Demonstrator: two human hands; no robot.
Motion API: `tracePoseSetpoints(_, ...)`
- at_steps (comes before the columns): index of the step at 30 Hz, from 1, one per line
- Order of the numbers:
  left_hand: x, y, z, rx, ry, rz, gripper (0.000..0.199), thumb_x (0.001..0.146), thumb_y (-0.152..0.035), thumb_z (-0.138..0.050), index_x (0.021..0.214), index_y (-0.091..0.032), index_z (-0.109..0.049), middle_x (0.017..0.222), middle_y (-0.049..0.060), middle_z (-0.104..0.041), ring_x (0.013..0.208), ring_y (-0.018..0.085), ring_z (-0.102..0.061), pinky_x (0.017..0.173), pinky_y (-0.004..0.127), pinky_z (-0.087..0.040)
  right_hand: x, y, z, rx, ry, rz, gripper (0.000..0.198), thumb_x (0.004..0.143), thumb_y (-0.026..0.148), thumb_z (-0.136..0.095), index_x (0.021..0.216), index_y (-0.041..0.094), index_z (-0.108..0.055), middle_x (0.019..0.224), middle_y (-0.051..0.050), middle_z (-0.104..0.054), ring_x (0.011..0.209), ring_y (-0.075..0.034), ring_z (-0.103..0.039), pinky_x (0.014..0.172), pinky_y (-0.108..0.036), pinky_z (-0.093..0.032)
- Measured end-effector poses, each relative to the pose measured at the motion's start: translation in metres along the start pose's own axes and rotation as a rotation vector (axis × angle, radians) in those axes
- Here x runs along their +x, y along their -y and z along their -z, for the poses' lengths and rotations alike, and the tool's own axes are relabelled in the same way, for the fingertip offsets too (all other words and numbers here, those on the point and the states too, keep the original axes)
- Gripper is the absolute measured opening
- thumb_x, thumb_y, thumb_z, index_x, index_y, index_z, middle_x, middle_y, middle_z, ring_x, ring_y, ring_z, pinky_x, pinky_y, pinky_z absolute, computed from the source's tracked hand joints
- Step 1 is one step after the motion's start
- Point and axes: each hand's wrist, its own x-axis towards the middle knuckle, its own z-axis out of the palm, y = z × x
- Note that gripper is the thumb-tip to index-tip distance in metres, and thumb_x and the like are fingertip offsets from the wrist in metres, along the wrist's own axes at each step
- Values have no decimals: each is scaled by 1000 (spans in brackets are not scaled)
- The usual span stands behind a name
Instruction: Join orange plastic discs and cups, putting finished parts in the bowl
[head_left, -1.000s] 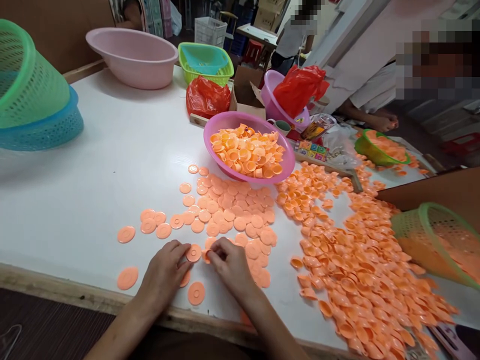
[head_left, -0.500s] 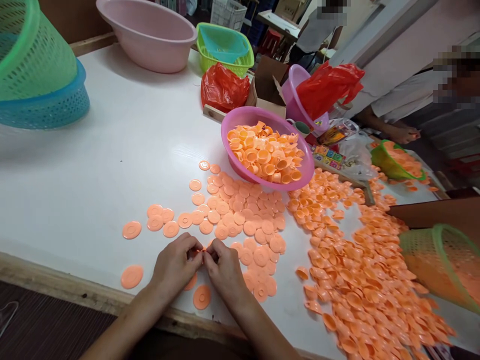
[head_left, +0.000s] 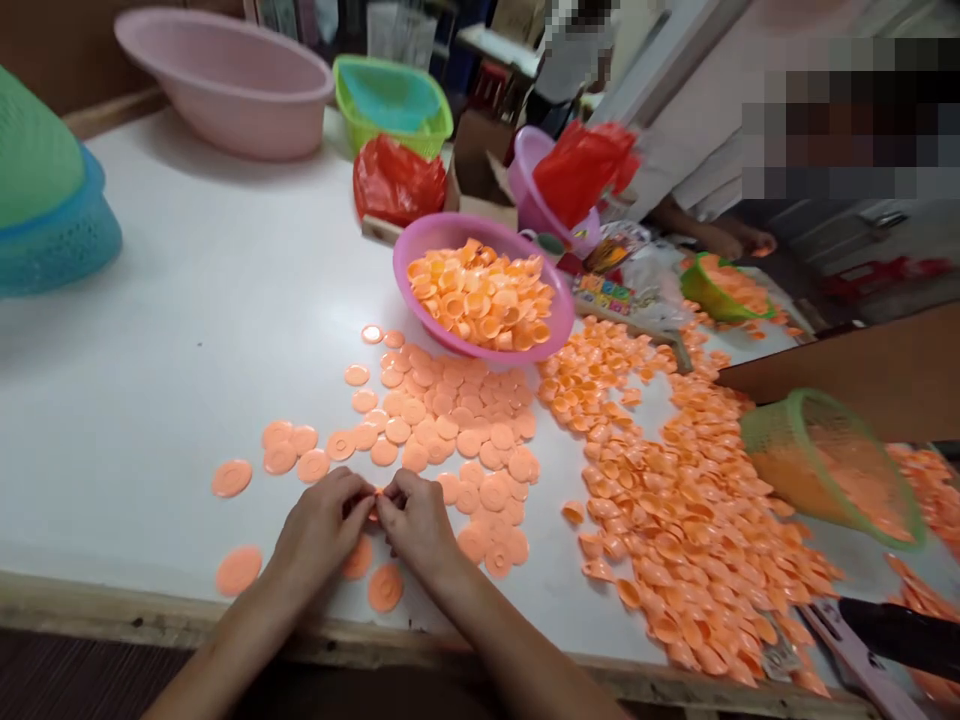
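Note:
My left hand (head_left: 321, 520) and my right hand (head_left: 416, 522) meet near the table's front edge, fingertips pinched together. Between them shows a sliver of a small orange plastic piece (head_left: 379, 491); the fingers hide its shape. Flat round orange saucers (head_left: 446, 400) lie spread and overlapping just beyond my hands. Below the hands, one loose saucer (head_left: 385, 588) rests on the white table, with another partly covered by my left hand. To the right spreads a large heap of small orange toy cups (head_left: 697, 510). More cups fill a pink bowl (head_left: 400, 268) behind the saucers.
Green and blue baskets (head_left: 56, 245) stand at the left, a large pale pink basin (head_left: 247, 110) at the back. A red plastic bag (head_left: 397, 180) and cardboard box (head_left: 480, 165) sit behind the bowl. A green basket (head_left: 776, 440) lies tipped at right. Another person's hand (head_left: 754, 242) shows beyond.
The view has turned right, so the table's contents appear shifted left. My hands stay pinched together over the same spot. More of the right side is visible, including a dark-and-pale object.

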Motion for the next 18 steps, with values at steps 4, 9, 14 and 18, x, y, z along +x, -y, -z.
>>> tracePoseSetpoints(4,6,17,10,217,-318,-184,32,91,-39,-48,106,-23,-71,107,8,-70,97,26,-60,82,37,-48,31,28,43,173,-92,54,14,76,17,-55,62,19,-56,51,4,-56,38,-10,-51,37,-19,-37)
tracePoseSetpoints(9,5,32,2,603,-324,-221,32,91,-28,-44,107,-24,-72,118,11,-69,110,33,-55,76,43,-43,89,76,153,338,-446,281,25,79,35,-62,95,16,-65,65,2,-63,50,-11,-59,47,-23,-50)
tracePoseSetpoints(14,-18,54,-23,510,-216,-328,33,88,-35,-48,110,-29,-71,118,9,-69,107,33,-59,68,39,-42,52,19,235,-99,-597,200,25,79,35,-60,92,17,-70,72,-1,-67,65,-15,-63,61,-27,-51)
tracePoseSetpoints(18,-20,59,-30,316,-195,-271,29,84,-41,-53,106,-35,-71,115,4,-69,105,30,-61,76,41,-44,-28,-60,244,-421,-472,-75,16,73,31,-62,70,17,-70,66,-3,-67,64,-18,-61,60,-28,-46)
